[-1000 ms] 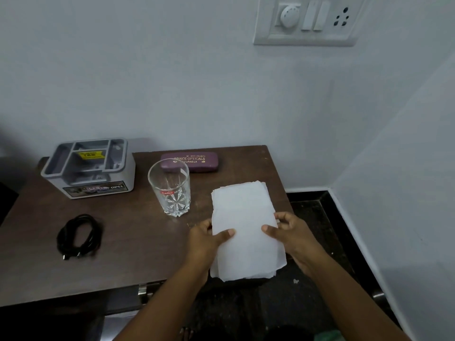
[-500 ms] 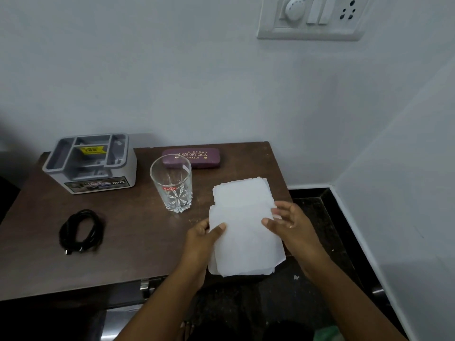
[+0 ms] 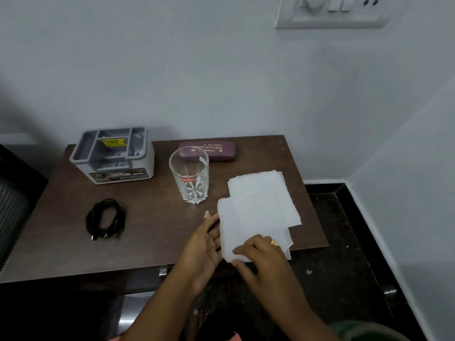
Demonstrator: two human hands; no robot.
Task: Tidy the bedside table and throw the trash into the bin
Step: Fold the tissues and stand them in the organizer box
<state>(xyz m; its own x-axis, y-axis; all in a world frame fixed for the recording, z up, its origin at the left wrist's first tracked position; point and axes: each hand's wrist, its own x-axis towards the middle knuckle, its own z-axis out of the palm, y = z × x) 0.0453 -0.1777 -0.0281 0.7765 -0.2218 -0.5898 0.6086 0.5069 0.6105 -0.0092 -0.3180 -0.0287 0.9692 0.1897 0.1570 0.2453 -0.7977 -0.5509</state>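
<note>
Dark wooden counter set against a pale wall, a person standing at its near side. A loose stack of white paper sheets lies on the right near part of the counter, the layers fanned out of line, with the near left corner reaching the counter's near edge. Left hand lies along the stack's left edge, fingers straight and released, touching the paper and gripping nothing. Right hand sits on the near left corner of the stack, fingers curled over the top sheet and thumb tucked at the edge below, pinching the paper; a gold ring shows on one finger. A clear drinking glass with a red label stands upright just left of the stack's far end, apart from it. Behind the glass, a purple spectacle case with gold lettering lies flat near the wall. At far left stands a grey compartmented organiser with a yellow tag inside. A coiled black cable lies on the left, nearer than the organiser. A white switch plate is on the wall, upper right. Dark floor shows to the right of the counter.
</note>
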